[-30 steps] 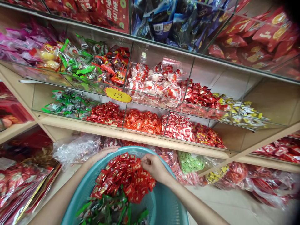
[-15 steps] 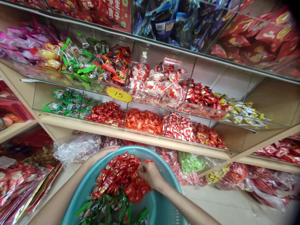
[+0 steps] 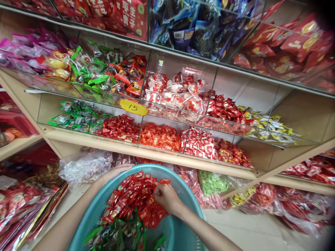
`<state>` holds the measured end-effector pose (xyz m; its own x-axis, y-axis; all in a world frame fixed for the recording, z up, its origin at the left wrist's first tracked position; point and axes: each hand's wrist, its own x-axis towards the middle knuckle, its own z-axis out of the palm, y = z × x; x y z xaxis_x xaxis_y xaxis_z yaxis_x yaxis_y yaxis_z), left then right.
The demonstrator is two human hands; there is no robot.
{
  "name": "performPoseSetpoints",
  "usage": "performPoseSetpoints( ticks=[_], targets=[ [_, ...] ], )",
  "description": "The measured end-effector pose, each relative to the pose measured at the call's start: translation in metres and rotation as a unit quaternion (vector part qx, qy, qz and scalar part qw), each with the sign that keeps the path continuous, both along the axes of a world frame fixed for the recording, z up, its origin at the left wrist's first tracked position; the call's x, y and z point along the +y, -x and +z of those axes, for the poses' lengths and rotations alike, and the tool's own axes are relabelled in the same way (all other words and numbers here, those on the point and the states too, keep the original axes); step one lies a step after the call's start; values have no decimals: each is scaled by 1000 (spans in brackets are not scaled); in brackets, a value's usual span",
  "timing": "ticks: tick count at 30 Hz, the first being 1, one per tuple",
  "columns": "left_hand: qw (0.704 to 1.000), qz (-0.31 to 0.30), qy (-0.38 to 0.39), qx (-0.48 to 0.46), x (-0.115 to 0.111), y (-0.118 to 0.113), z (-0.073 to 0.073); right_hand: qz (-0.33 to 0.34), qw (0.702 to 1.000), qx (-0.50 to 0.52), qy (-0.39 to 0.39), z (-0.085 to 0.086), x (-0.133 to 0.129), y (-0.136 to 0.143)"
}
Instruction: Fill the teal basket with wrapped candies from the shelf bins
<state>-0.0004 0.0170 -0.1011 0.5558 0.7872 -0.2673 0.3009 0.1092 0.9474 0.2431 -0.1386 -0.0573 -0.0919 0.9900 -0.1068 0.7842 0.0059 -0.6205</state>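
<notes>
A teal plastic basket [image 3: 180,174] is in front of me at the bottom of the view, with a smaller teal basin-like curve inside it. My left hand [image 3: 115,173] is closed on its far left rim, its fingertips partly hidden. Small red-wrapped candies [image 3: 131,195] are heaped in the basket, and below them lie green-and-clear wrapped candies [image 3: 120,233]. Over the right side of the red heap, my right hand [image 3: 167,198] has its fingers pinched together on red-wrapped candy; a red wrapper shows just beyond the knuckles.
Glass-fronted shelves [image 3: 151,155] hold sorted wrapped sweets, with a yellow tag [image 3: 133,107] reading 15. Clear plastic bags [image 3: 86,167] and a bag of green sweets [image 3: 213,182] lie beneath. Packaged goods [image 3: 21,205] stand at the left; pale floor tiles [image 3: 243,226] show at right.
The view has shifted very slightly. Both hands keep nearly the same place, the left at the basket rim and the right in the red candies.
</notes>
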Motion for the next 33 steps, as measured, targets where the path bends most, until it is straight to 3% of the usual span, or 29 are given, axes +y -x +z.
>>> performPoseSetpoints(
  ticks=[6, 15, 20, 24, 28, 33],
  targets=[
    [1000, -3, -21, 7, 2, 1, -2, 8, 999, -33, 22, 4, 1, 8],
    [1000, -2, -24, 6, 1, 0, -2, 11, 982, -182, 41, 7, -6, 11],
    [1000, 3, -14, 4, -3, -2, 6, -5, 983, -183, 15, 27, 2, 8],
    [1000, 3, -2, -1, -4, -4, 8, -22, 989, -126, -79, 62, 25, -1],
    [1000, -6, 14, -22, -5, -5, 9, -3, 979, -65, -191, 95, 64, -13],
    [999, 3, 23, -26, -6, -3, 9, -24, 952, -142, -270, 108, 119, -24]
  ],
)
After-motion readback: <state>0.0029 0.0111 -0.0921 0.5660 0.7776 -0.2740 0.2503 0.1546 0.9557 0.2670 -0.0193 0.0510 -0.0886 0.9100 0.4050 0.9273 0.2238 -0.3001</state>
